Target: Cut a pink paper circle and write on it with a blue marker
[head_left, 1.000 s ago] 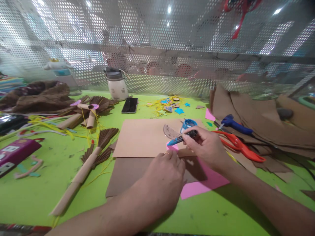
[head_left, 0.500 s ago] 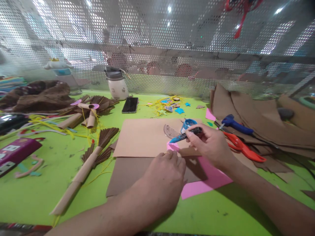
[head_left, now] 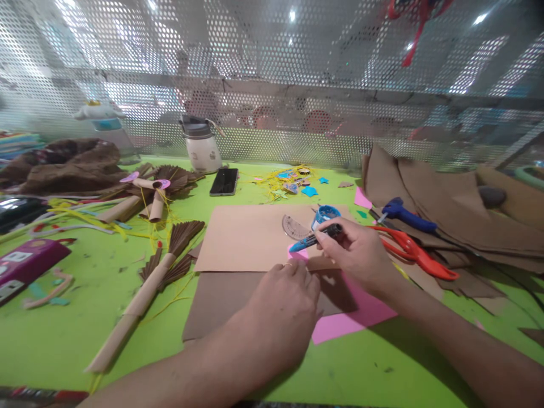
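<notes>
My right hand (head_left: 361,255) is closed round a black pen with a blue tip (head_left: 312,239), and the tip touches the far corner of a pink paper sheet (head_left: 357,314). My left hand (head_left: 283,309) lies palm down with curled fingers on a dark brown sheet (head_left: 216,300) that covers part of the pink sheet. A tan card sheet (head_left: 246,235) lies just beyond, with a clear protractor (head_left: 294,228) and a small blue pot (head_left: 324,215) on it.
Orange scissors (head_left: 414,252), a blue-handled tool (head_left: 406,215) and a heap of brown paper (head_left: 459,209) lie on the right. Rolled paper fans (head_left: 148,277), a phone (head_left: 224,181), a white bottle (head_left: 199,144) and paper scraps (head_left: 293,184) crowd the green table (head_left: 63,328). Perforated metal (head_left: 272,79) closes the back.
My right hand rose slightly with the pen and came back down to the pink sheet's corner. My left hand has stayed put.
</notes>
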A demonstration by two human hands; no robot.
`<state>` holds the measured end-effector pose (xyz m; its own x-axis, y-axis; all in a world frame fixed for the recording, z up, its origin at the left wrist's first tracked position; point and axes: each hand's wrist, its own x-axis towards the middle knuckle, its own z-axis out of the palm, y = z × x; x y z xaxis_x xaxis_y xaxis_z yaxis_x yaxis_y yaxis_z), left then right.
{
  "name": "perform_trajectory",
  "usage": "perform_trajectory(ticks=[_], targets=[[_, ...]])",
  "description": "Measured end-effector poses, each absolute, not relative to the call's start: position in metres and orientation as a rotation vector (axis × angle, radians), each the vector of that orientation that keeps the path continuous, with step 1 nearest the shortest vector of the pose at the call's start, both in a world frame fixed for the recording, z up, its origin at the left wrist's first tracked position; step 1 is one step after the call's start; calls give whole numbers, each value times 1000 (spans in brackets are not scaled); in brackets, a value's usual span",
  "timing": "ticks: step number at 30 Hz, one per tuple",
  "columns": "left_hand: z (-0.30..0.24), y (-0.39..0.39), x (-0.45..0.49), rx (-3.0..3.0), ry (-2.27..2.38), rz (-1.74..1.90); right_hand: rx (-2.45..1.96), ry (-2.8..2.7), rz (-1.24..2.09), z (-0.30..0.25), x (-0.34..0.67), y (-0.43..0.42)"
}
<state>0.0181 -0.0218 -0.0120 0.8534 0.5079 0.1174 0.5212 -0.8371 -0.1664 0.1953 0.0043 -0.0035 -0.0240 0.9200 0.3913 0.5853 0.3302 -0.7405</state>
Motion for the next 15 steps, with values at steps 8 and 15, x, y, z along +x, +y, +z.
perform_trajectory(ticks=[8, 15], targets=[[-12, -22, 18, -2847, -808, -88, -1369, -1724, 473, -5, 195, 5], [-13, -22, 17, -2832, -801, -102, -1360, -1724, 482, -5, 195, 5]])
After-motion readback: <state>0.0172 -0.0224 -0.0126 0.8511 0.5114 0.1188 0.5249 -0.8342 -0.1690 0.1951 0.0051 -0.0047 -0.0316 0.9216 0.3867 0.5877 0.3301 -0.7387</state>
